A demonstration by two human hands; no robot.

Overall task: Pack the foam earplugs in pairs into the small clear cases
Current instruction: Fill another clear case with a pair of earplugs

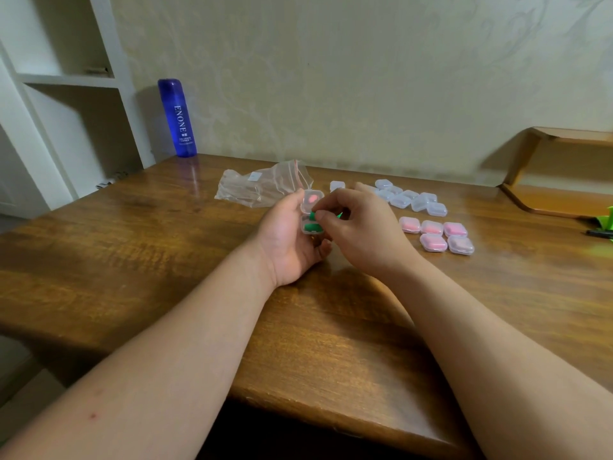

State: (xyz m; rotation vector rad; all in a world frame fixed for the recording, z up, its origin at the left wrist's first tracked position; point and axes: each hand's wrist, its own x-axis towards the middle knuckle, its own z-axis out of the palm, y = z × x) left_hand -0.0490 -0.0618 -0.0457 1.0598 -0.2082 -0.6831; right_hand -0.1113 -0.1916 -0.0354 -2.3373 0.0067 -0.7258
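My left hand [288, 237] holds a small clear case [311, 216] with its lid swung up. One green foam earplug [311, 228] lies in the case's base. My right hand [358, 227] pinches a second green earplug [313, 214] at the case's rim. Something pink shows through the raised lid. To the right, several closed cases with pink earplugs [436, 234] lie in two rows on the wooden table [166, 247]. Behind them sits a cluster of several empty clear cases [409, 198].
A crumpled clear zip bag [262, 186] lies behind my hands. A tall blue bottle [177, 118] stands at the table's back left by a white shelf unit [66, 94]. A wooden shelf [557, 167] and a green object [605, 222] are at the right edge.
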